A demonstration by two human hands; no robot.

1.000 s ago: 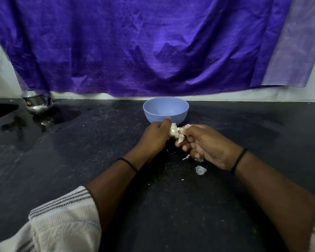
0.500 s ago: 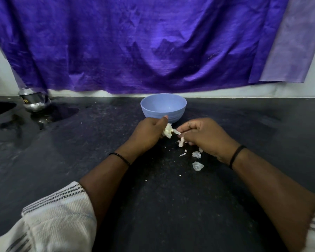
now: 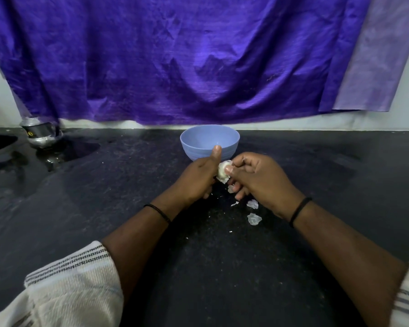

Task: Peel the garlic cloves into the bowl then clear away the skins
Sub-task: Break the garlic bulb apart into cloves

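white garlic clove (image 3: 223, 173) before blue bowl (image 3: 209, 142)

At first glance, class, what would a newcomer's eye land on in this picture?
First the purple cloth filling the wall behind the black counter. Then the blue bowl at the middle of the counter, and just in front of it the left hand and right hand gripping a garlic clove. Pale skins lie below the right hand.

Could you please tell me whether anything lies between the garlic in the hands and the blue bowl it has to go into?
Nothing visible does. The garlic is held between the left hand and right hand, just in front of the bowl, whose open top is uncovered.
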